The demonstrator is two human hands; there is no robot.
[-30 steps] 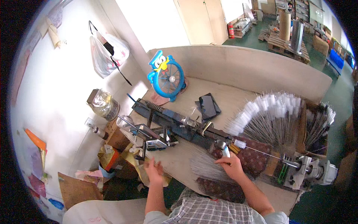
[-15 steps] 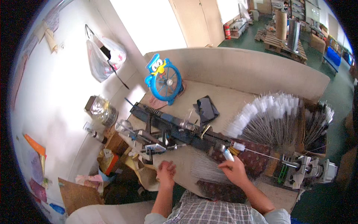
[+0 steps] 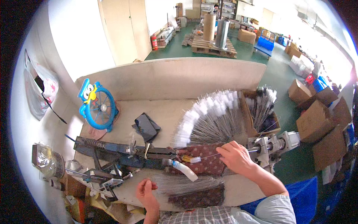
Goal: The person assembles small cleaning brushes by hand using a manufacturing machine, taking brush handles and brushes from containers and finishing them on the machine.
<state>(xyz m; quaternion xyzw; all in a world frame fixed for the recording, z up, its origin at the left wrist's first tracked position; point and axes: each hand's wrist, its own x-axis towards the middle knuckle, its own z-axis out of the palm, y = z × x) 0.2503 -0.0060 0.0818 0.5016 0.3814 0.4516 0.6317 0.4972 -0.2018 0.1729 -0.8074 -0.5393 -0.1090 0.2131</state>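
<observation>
A small white-bristled brush [image 3: 195, 159] on a thin twisted-wire stem lies level between the black bench rail and the motorised chuck [image 3: 263, 147] at right. My right hand [image 3: 237, 158] closes its fingertips on that wire stem, left of the chuck. Lower left, my left hand [image 3: 147, 192] is closed with curled fingers; what they hold, if anything, is hidden. Beside it a bundle of loose thin wires [image 3: 186, 185] lies on dark dotted cloth [image 3: 197, 198]. A curved white piece with a blue end [image 3: 185, 171] sits between my hands, in front of the rail.
Many finished-looking white brushes [image 3: 212, 115] fan out behind, next to a carton [image 3: 250, 112] of more brushes. A long black rail fixture [image 3: 123, 153] crosses the bench at left. A blue duck-shaped wheel toy [image 3: 100, 106] and a dark flat object [image 3: 146, 127] stand farther back.
The view has swung rightward. My right hand has left the curved white piece and moved right to the brush's wire stem. My left hand stays closed, now beside the wire bundle.
</observation>
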